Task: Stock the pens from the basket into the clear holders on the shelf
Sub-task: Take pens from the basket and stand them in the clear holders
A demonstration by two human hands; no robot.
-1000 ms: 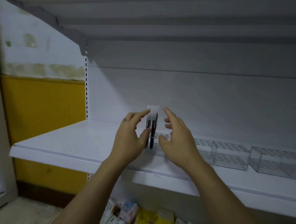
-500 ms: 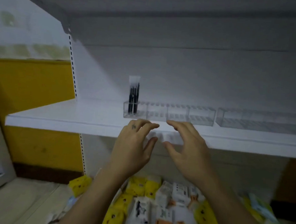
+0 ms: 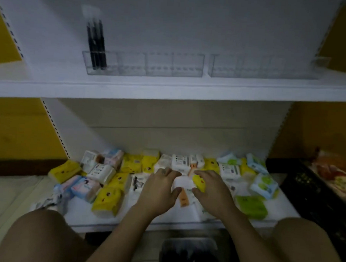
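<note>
Item: pens.
- Location: black bunch upright in leftmost compartment of clear holder on shelf; more, likely, in basket between my knees (too blurred to count).
- My left hand, right hand: loose-fingered, holding nothing, over tissue packs.
- Handling, my guess: light, stiff, slippery; I'd pinch several mid-barrel.

2 forearms, bare of any sleeve, fill the lower centre of the frame. The left hand carries a small dark mark near a knuckle; the right hand looks plain. 2 bare knees sit in the lower corners
</note>
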